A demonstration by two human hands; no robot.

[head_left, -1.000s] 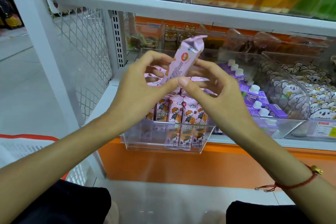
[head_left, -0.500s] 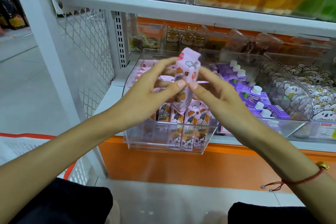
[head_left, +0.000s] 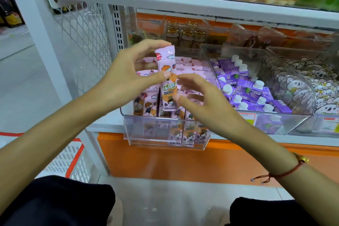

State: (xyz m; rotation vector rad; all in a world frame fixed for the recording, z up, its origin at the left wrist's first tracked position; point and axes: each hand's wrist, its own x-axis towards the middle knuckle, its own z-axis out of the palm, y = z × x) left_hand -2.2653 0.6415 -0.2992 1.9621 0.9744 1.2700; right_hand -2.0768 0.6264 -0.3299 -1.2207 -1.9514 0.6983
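i'm holding the slim pink foil snack pouch with the cartoon child (head_left: pixel 167 79) upright now, where a second ago it was leaning over to the right and sitting higher. my left hand (head_left: pixel 128 77) is pinching it between the thumb at its middle and the fingertips at its top. my right hand (head_left: pixel 200 101) is easing off: the fingers are relaxed and spread, and the thumb is just beside the pouch's lower edge, too blurred to tell if it's touching. the pouch is hanging just above the matching pouches standing in the clear plastic bin (head_left: pixel 165 139), left of the purple drink cartons (head_left: pixel 245 88). i'm judging it squared up for slotting down into the rows.
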